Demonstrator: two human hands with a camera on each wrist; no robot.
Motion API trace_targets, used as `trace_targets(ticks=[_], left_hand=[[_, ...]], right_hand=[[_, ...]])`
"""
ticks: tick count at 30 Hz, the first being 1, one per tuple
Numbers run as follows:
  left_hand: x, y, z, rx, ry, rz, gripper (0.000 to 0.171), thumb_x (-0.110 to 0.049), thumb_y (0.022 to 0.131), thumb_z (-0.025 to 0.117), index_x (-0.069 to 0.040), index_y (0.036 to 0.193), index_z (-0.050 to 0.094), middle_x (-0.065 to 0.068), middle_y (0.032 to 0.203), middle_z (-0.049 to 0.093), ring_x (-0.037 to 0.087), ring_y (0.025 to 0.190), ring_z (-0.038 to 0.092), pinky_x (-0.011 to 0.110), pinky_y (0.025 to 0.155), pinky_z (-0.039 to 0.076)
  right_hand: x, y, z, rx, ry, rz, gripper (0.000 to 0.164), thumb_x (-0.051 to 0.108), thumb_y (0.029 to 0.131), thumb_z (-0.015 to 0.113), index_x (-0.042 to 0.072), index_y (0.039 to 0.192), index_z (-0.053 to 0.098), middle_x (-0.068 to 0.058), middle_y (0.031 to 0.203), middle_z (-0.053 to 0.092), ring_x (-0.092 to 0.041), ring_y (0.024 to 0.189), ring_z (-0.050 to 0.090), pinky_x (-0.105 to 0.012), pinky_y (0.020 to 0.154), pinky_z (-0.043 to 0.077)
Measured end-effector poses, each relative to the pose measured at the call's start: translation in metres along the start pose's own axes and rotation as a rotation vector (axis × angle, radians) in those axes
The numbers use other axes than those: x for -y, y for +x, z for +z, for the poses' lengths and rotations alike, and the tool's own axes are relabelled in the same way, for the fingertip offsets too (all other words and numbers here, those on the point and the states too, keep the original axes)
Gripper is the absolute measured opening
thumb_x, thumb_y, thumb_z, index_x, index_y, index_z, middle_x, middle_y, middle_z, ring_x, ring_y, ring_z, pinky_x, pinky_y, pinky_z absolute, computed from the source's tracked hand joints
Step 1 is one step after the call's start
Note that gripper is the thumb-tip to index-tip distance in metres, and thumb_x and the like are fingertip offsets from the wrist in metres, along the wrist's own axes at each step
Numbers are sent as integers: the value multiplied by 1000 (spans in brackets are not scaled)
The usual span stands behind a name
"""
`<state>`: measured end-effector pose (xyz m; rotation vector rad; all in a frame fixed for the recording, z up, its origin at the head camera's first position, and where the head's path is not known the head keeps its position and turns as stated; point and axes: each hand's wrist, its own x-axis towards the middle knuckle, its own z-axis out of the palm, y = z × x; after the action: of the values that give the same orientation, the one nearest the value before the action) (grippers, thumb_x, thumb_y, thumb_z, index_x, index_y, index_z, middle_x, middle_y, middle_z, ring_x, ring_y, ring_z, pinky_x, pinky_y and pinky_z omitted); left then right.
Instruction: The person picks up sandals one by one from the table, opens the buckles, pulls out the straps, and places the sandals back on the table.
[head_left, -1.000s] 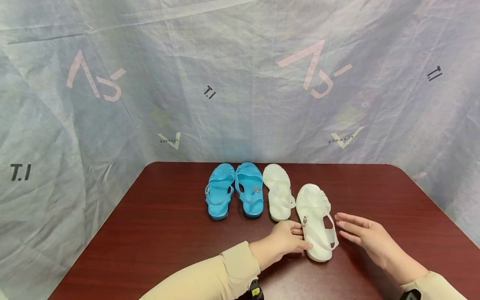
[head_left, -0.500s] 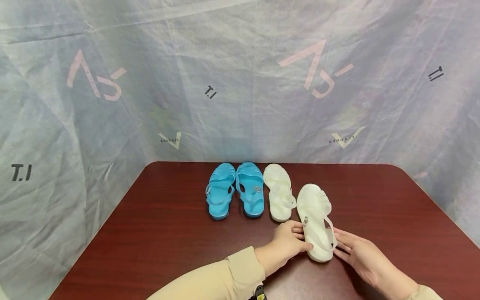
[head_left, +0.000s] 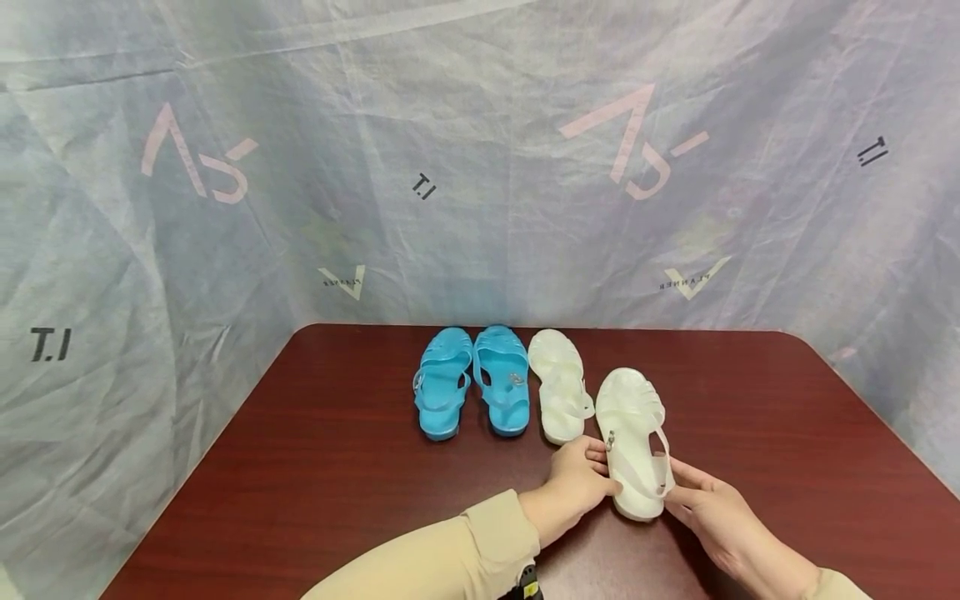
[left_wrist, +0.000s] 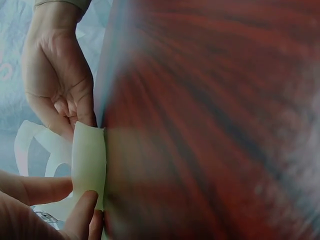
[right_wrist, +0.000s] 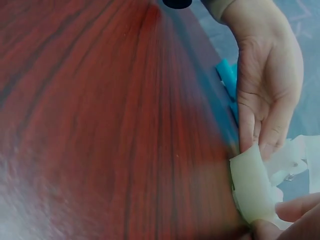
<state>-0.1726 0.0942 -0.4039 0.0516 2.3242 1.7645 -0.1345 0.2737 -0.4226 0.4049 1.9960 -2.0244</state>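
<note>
A white sandal (head_left: 636, 479) lies toe-away on the dark red table, its small metal buckle on the left side. My left hand (head_left: 572, 485) grips its heel from the left, thumb on the heel's edge and fingers along the side. From the right, my right hand (head_left: 708, 510) holds the heel by the back strap, its fingertips partly hidden behind the sandal. Both wrist views show the pale heel (left_wrist: 89, 162) between the two hands. Just to the left and farther back lies a matching white sandal (head_left: 558, 404).
Two blue sandals (head_left: 441, 392) stand side by side left of the white ones, toes toward the table's back edge. Behind the wooden table (head_left: 322, 475) hangs a grey printed cloth (head_left: 480, 150), which also runs along both sides.
My right hand has moved left from beside the sandal and taken hold of its heel. My left hand stays on the heel; the sandals have hardly moved.
</note>
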Motion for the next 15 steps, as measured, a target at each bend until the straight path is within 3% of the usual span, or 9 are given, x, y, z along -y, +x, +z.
trace_targets(ticks=[5,15], left_hand=[[2,3,1,0,25,44,40,13,65,79,-5,98,64,-1,85,62,10,76,62,19,62,52],[0,6,2,-13,75,66,38,11,67,80,-7,96,64,-2,84,62,8,73,61,18,60,50]], right_hand=[[1,6,1,-18,-5,-21,71,-4,89,57,-11,149,20,-6,133,52,6,96,57,-18,87,51],[2,11,-1,-19,-32,-27,72,-4,88,58,-10,149,21,-19,147,38,6,98,56,-20,88,52]])
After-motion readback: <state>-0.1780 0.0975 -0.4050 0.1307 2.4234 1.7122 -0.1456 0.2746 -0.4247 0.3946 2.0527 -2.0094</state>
